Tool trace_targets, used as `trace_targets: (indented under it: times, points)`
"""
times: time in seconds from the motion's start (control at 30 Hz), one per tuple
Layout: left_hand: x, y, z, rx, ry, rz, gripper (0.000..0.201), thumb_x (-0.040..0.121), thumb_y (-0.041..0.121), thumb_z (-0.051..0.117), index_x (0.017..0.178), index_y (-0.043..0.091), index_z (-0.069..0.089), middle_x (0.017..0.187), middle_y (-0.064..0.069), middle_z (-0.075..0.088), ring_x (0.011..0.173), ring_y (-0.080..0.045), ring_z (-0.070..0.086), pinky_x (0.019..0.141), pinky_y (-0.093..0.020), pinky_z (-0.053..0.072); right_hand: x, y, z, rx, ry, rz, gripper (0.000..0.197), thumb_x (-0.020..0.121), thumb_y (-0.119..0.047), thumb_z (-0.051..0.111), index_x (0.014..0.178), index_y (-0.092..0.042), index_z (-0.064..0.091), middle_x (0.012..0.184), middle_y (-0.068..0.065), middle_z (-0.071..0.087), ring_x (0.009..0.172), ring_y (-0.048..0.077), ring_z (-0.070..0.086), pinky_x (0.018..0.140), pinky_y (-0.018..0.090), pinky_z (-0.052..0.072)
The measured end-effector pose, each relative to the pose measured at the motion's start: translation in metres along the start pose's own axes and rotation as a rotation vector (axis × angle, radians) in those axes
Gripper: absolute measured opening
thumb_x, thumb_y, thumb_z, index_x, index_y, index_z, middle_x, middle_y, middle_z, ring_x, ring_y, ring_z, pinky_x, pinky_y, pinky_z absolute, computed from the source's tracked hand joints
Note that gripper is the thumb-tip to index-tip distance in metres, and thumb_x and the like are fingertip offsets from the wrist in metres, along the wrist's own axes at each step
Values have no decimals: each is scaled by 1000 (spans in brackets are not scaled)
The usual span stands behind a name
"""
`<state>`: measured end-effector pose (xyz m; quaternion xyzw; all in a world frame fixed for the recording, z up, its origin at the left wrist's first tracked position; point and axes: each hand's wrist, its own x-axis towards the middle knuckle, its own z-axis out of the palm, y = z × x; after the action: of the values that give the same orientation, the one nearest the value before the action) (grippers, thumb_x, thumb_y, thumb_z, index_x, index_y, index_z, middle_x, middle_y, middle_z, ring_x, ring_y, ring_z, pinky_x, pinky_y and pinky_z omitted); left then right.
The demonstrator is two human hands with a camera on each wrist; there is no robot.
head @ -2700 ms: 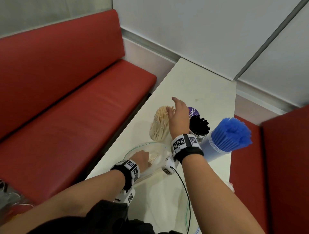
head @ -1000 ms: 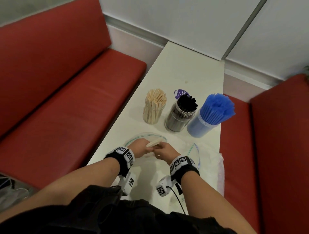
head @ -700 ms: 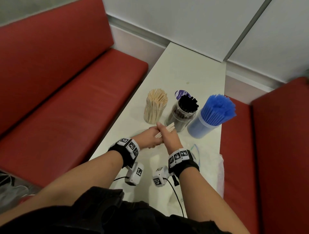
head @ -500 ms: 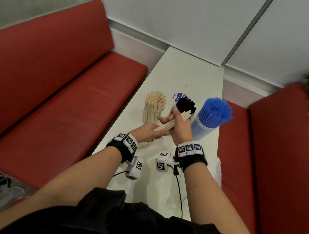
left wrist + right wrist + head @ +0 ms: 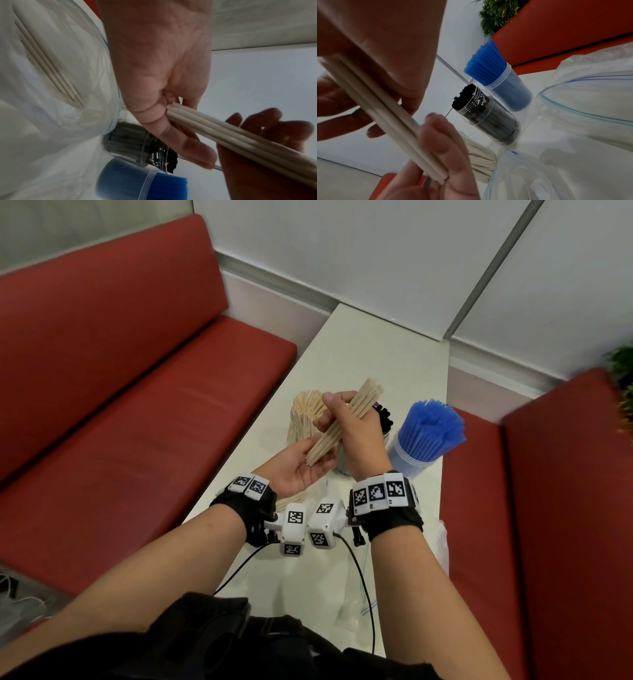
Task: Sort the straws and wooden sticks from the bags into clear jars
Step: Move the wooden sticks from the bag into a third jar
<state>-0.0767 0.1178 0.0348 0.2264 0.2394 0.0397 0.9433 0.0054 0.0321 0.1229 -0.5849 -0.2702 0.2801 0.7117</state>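
While right hand [image 5: 356, 429] grips sticks [image 5: 346, 422] (purple label unreadable).

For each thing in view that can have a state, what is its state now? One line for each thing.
Bundle of pale wooden sticks: tilted, above the table.
Right hand: grip closed round the bundle.
Left hand: palm up, open, touching the bundle's lower ends.
Clear jar of wooden sticks: upright, lidless, full.
Clear jar of black straws: upright, lidless.
Clear jar of blue straws: upright, lidless.
Clear plastic bag: some sticks inside.
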Motion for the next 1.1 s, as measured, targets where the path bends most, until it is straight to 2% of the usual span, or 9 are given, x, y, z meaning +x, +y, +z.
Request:
trace_targets:
  times: [0.1,0.23,0.33,0.5,0.63,0.73,0.93,1.0,1.1]
  points:
    - [-1,3,2,60,62,-16,26,100,29,53,92,6,63,73,-8,64,54,-10,63,45,-16,52,2,6,1,24,-29,-2,15,84,-26,77,72,-26,67,63,1,57,68,23,60,77,42,55]
    - [-1,7,0,-48,81,-54,22,98,32,54,92,11,60,67,-5,58,42,-4,52,31,-11,37,4,9,5,-35,-26,44,41,86,-47,75,56,-27,54,52,-2,48,58,22,58,75,46,52]
    - [0,7,0,-125,61,-65,21,97,31,57,94,11,63,69,-6,59,43,-5,54,30,-12,38,3,9,7,-25,-23,75,46,86,-50,74,53,-27,51,50,-3,47,55,22,55,74,47,53]
    - [-2,9,6,-56,43,-58,23,96,31,58,91,10,67,74,-7,63,56,-11,65,37,-15,48,2,5,8,25,-78,95,44,86,-35,78,53,-23,50,52,1,46,56,23,57,75,45,53]
    - [-3,13,9,23,0,-116,51,100,45,47,75,11,74,67,-4,58,45,-5,54,32,-11,39,-2,10,5,-6,-52,124,43,87,-32,75,52,-22,52,53,2,50,61,26,62,63,35,52]
    - [-4,16,8,-71,-35,-208,57,99,47,44,70,6,72,63,-5,57,39,-5,47,26,-10,29,-2,12,3,-27,-58,122,44,90,-32,73,52,-22,54,55,3,52,67,27,68,65,34,53]
    - [-2,13,0,-110,73,-219,28,101,29,45,80,13,54,58,-4,53,31,-3,36,23,-13,18,-3,18,1,-47,-113,203,37,95,-23,70,62,-12,56,66,15,60,84,34,71,89,49,55]
    - [-1,13,-9,-94,108,-230,23,99,26,47,82,13,54,59,-5,51,31,-3,35,24,-13,16,-3,16,-8,-102,-201,244,32,92,-24,73,72,-5,58,81,23,65,87,33,70,87,44,59]
    - [0,13,-25,-67,153,-266,14,92,22,55,85,10,51,58,-5,48,30,-4,34,24,-13,13,4,3,-29,-241,-307,340,22,89,-20,77,84,0,71,88,18,71,87,26,71,82,36,62]
